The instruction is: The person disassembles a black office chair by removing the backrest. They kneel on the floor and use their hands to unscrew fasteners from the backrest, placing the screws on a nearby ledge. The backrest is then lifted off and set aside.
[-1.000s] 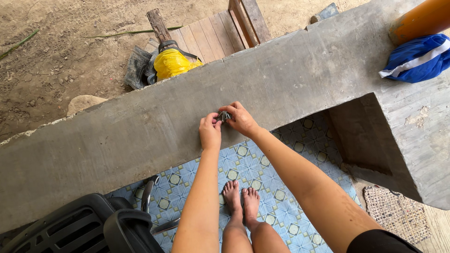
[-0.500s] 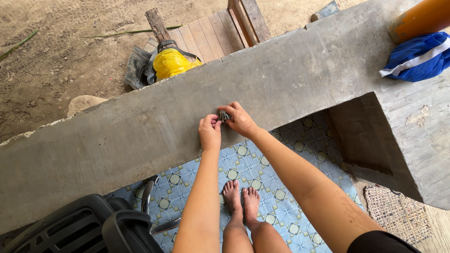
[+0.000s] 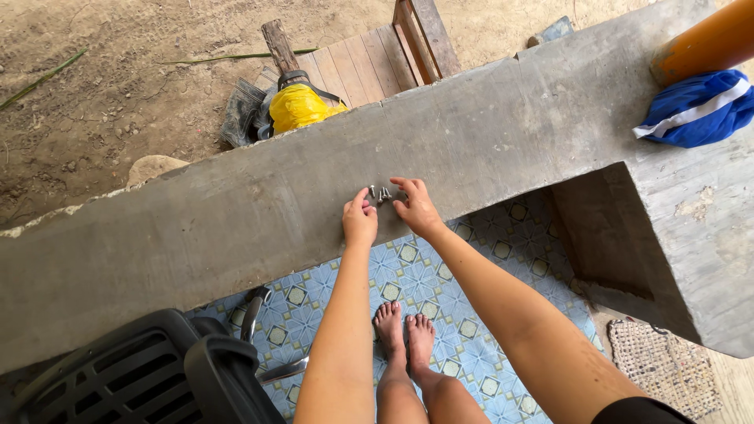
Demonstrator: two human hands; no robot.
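Both hands are resting on the concrete ledge (image 3: 236, 228), near frame centre. Left hand (image 3: 360, 222) is sitting at 7 o'clock of the screws (image 3: 380, 193), fingers curled narrow, thumb pointing up — gripping nothing. Right hand (image 3: 416, 207) is lying at 4 o'clock of them, fingers loosely spread, forefinger tip reaching just beside them; contact cannot be told. Screws are lying in a small cluster on the ledge — between the two hands. Yellow bag (image 3: 297, 106) is sitting at 11 o'clock, blue cloth (image 3: 695, 110) at 2 o'clock, black chair (image 3: 149, 377) at 7 o'clock.
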